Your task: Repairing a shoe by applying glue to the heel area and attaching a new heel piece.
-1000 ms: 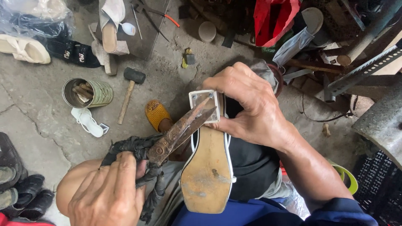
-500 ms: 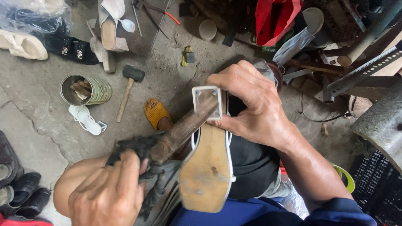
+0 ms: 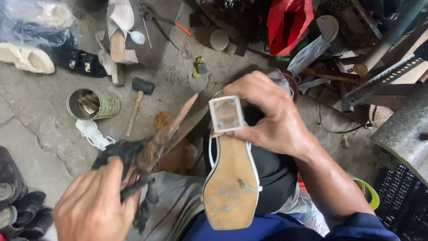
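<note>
My right hand (image 3: pixel 272 118) grips the heel end of a white sandal (image 3: pixel 229 178) that lies sole-up over my lap, its square block heel (image 3: pixel 226 114) pointing up at me. The tan sole faces the camera. My left hand (image 3: pixel 96 205) holds a rusty flat file (image 3: pixel 167 131) by a handle wrapped in black cloth (image 3: pixel 127 156). The file points up and to the right, its tip clear of the heel and to its left.
On the cracked concrete floor lie a hammer (image 3: pixel 137 100), a tin can (image 3: pixel 89 104) of tools, a white strap (image 3: pixel 91 133), pliers (image 3: pixel 162 18) and several shoes at the left. A red bag (image 3: pixel 287 22), metal rails and a black crate (image 3: pixel 401 201) crowd the right.
The file has drawn back to the left, off the heel, and now tilts more upright. My right hand has turned the sandal a little, so the heel's face shows in full.
</note>
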